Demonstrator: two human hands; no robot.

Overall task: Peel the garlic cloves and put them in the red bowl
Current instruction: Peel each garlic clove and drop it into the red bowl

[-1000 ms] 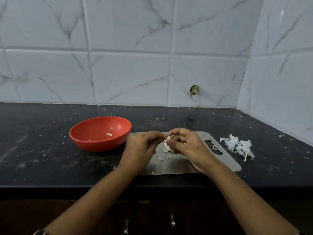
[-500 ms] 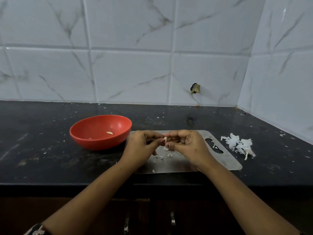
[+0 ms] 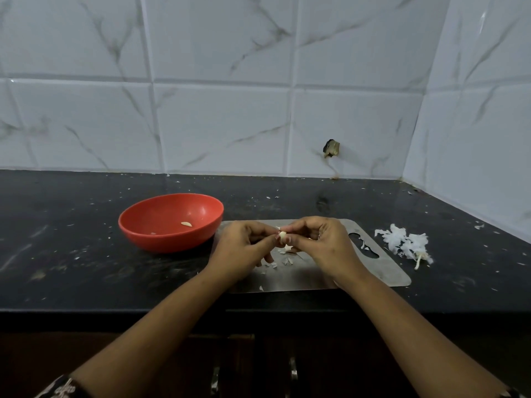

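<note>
Red bowl point(image 3: 161, 239) sits left on bench point(image 3: 57, 259), one peeled clove point(image 3: 186, 224) inside. Your left hand point(image 3: 244, 248) and right hand point(image 3: 324, 245) are both curled, fingertips pinching same garlic clove point(image 3: 282, 234) between them, above steel board point(image 3: 373, 271). Clove looks tiny, light, firm, probably slick once bare. Skin is papery and likely tears easy, so pinch the ends. Peel pile point(image 3: 402, 242) far right.

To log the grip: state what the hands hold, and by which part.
One garlic clove, pinched in the fingertips of both hands: the left hand on its left side, the right hand on its right side.
</note>
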